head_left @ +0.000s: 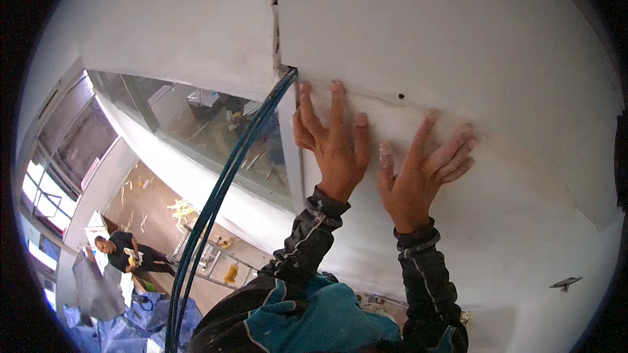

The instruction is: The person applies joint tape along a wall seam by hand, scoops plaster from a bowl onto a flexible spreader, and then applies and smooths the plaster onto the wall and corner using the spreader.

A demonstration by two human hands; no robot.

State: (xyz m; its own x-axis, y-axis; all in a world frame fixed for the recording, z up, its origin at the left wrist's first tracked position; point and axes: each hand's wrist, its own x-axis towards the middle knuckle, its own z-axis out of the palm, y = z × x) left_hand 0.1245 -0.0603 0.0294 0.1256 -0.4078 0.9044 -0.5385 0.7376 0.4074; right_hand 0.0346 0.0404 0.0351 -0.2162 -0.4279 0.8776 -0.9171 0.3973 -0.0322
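Both my hands reach up against a white wall panel (418, 39), near the seam that runs along its lower edge. My left hand (335, 144) has its fingers spread, the tips at the seam close to the panel's corner. To its right, my right hand (422, 173) lies with fingers stretched out, their tips touching the surface just under the seam. Pale dust coats the fingertips of both. Beside my left hand a bundle of dark blue-green cables (229, 170) comes out of a gap at the corner and hangs down to the left.
A glass window (216, 124) is set in the wall at left. Far below, a person (127, 252) in dark clothes holds something pale near a ladder (216, 261). Scraps (180, 212) litter the brown floor; blue plastic sheeting (147, 317) is heaped at lower left. A metal fitting (566, 283) juts from the wall.
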